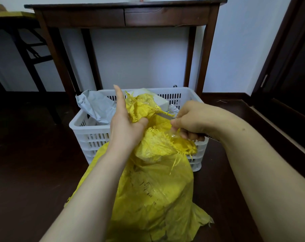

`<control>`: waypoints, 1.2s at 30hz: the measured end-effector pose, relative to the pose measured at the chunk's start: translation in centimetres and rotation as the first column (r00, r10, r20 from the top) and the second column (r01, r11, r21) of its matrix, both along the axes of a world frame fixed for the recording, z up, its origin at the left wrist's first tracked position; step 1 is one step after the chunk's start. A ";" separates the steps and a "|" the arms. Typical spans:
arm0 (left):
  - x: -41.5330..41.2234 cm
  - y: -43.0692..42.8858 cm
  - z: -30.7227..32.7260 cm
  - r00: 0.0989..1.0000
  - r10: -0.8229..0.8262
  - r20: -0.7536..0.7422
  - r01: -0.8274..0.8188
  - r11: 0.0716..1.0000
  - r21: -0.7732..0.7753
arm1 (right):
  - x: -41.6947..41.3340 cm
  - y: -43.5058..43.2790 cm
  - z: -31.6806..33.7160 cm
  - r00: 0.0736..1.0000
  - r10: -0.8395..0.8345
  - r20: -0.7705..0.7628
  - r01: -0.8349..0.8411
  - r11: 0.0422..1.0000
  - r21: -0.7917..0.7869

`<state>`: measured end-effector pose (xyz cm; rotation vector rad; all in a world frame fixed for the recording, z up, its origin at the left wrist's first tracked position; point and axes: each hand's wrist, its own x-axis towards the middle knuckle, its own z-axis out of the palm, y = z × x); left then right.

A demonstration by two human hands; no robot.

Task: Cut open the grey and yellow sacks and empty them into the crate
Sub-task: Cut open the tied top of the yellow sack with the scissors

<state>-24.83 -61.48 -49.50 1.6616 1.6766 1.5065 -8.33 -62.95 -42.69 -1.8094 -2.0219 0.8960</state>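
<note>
Dark wooden table (78, 18), dark floor (26, 163)

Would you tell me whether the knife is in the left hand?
No, the right hand grips the knife, while the left hand holds the yellow sack.

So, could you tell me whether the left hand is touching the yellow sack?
Touching: the head view shows the left hand pinching the yellow sack at its frayed top.

The right hand (192, 119) hides much of the knife (165, 116).
</note>
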 end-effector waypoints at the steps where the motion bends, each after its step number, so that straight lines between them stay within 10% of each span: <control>1: 0.0 0.1 0.0 1.000 0.008 0.019 -0.007 1.000 -0.011 | -0.1 0.1 -0.1 1.000 -0.019 -0.014 0.020 1.000 0.024; 27: -0.3 0.0 0.4 0.957 0.201 -0.210 -0.202 0.979 0.017 | -2.8 0.3 -2.5 0.997 -0.004 -0.071 0.045 0.812 0.582; 36: -0.6 0.0 0.0 0.940 0.267 -0.211 -0.267 0.963 0.027 | -4.9 0.1 -3.0 0.959 -0.014 -0.282 0.128 0.913 0.388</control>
